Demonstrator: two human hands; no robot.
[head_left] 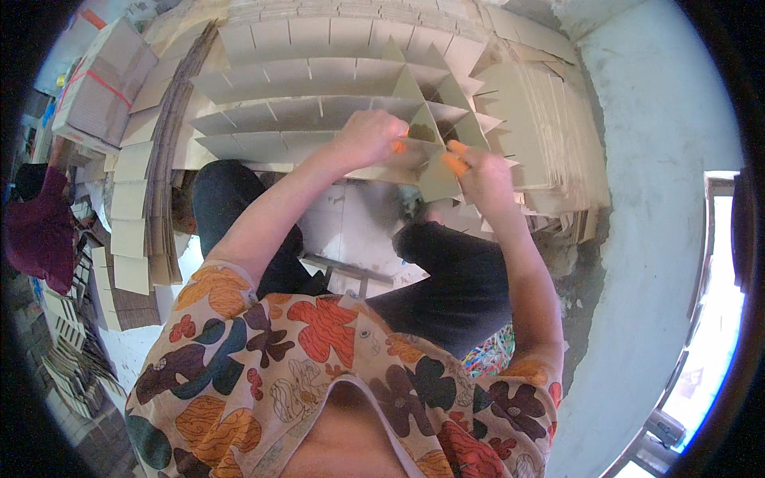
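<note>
Several long slotted cardboard divider strips (pixel 279 118) stand on edge in rows in front of me. Shorter cross strips (pixel 438 177) run through them at the right end, forming cells. My left hand (pixel 368 137), with orange covers on its fingertips, is closed on the nearest long strip, left of the cross strips. At the near end of a cross strip my right hand (pixel 486 177), also with orange fingertip covers, pinches the cardboard. The fingertips of both hands are partly hidden by the strips.
Flat cardboard stacks stand to the right (pixel 542 127) and the left (pixel 131 179). A strapped carton (pixel 100 92) sits at the far left, beyond slotted pieces (pixel 68 319). A pale wall (pixel 653 175) bounds the right side. Colourful strands (pixel 492 352) lie by my right leg.
</note>
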